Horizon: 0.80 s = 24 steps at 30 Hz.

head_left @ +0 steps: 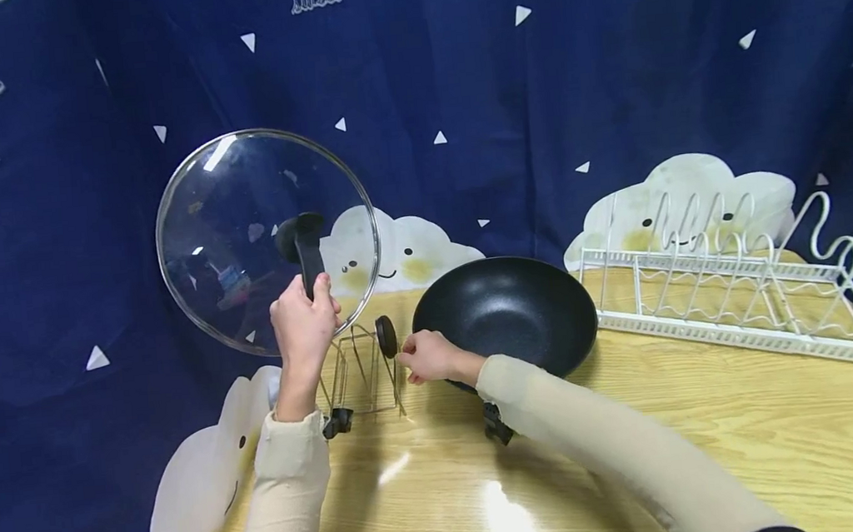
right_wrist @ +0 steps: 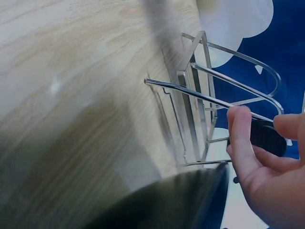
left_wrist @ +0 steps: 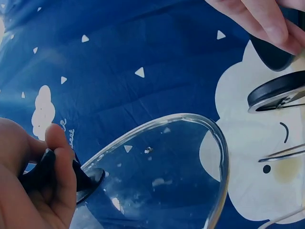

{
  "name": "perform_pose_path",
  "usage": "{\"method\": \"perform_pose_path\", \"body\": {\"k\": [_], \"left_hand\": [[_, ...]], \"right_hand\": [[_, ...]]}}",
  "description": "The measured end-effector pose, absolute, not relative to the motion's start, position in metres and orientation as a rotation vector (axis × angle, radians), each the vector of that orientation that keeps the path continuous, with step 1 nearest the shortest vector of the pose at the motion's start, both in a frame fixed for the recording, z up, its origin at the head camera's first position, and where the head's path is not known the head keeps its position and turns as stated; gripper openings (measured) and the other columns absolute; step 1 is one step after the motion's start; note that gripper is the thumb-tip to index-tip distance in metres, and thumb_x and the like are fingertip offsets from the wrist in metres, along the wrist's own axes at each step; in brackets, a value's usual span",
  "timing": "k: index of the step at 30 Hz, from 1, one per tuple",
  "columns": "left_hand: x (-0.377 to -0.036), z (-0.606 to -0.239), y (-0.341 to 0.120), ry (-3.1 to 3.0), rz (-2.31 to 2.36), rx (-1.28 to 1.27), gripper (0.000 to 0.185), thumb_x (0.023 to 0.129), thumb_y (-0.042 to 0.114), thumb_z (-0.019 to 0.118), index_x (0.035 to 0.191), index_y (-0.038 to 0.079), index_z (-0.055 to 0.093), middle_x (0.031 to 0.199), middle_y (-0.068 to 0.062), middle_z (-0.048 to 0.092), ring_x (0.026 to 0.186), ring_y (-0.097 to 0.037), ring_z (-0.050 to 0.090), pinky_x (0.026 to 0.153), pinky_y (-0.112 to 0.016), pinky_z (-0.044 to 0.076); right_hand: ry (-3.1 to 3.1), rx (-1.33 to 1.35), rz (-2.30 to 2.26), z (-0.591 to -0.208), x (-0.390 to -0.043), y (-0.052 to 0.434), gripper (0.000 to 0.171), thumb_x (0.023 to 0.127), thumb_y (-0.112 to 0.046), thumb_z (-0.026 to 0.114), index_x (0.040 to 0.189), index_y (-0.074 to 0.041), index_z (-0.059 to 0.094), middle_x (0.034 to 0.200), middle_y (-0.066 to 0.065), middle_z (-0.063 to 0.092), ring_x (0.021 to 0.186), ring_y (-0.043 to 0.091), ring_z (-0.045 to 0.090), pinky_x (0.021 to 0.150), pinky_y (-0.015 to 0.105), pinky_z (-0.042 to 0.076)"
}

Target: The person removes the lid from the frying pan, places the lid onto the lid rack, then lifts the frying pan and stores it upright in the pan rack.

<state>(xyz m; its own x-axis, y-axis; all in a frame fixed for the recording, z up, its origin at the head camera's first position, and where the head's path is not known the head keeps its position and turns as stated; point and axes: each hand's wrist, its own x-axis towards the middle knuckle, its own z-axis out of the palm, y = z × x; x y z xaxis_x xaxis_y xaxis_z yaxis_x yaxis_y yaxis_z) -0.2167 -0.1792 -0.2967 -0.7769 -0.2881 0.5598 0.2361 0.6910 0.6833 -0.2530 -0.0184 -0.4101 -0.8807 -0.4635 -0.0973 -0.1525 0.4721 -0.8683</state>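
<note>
My left hand (head_left: 305, 321) grips the black handle (head_left: 309, 254) of a large round glass lid (head_left: 232, 181) with a metal rim. The lid is raised and tilted nearly upright, above a metal wire rack (right_wrist: 195, 105). A black round piece (head_left: 386, 337) sits on that rack's right side. Close to this piece is my right hand (head_left: 434, 356), its fingers loosely bent with a gap between thumb and forefinger (right_wrist: 240, 126). I see nothing held in it, though contact with the rack is unclear. A black wok (head_left: 505, 314) stands beside the right hand, partly behind the forearm.
A white wire dish rack (head_left: 740, 337) stands on the wooden table (head_left: 565, 497) to the right of the wok. Behind the table hangs a dark blue curtain (head_left: 456, 63) with white clouds and triangles. Small black devices (head_left: 496, 423) are at the wrists.
</note>
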Motion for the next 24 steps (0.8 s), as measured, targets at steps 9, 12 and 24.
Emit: {"method": "perform_pose_path", "body": {"k": [9, 12, 24], "left_hand": [[-0.216, -0.303, -0.182, -2.277, -0.921, 0.14, 0.028, 0.096, 0.028, 0.054, 0.079, 0.007, 0.059, 0.06, -0.005, 0.065, 0.054, -0.024, 0.064, 0.063, -0.043, 0.047], [-0.219, -0.305, -0.183, -2.281, -0.901, 0.157, 0.029, 0.096, 0.03, 0.053, 0.079, 0.007, 0.06, 0.062, -0.005, 0.066, 0.059, -0.027, 0.065, 0.066, -0.045, 0.047], [-0.216, -0.314, -0.188, -2.308, -0.832, 0.177, 0.031, 0.097, 0.031, 0.051, 0.078, 0.008, 0.06, 0.06, -0.004, 0.065, 0.061, -0.032, 0.063, 0.062, -0.046, 0.046]], "right_hand": [[2.266, -0.499, -1.503, -0.424, -0.257, -0.029, 0.025, 0.097, -0.013, 0.053, 0.109, 0.007, 0.064, 0.079, 0.018, 0.061, 0.073, 0.031, 0.069, 0.066, 0.037, 0.056], [2.294, -0.506, -1.5, -0.426, -0.257, -0.032, 0.024, 0.097, -0.011, 0.053, 0.103, 0.007, 0.066, 0.079, 0.021, 0.063, 0.064, 0.025, 0.069, 0.063, 0.034, 0.056], [2.456, -0.59, -1.405, -0.432, -0.255, -0.047, 0.018, 0.094, -0.008, 0.056, 0.091, 0.001, 0.07, 0.055, 0.007, 0.063, 0.047, 0.014, 0.064, 0.052, 0.022, 0.052]]}}
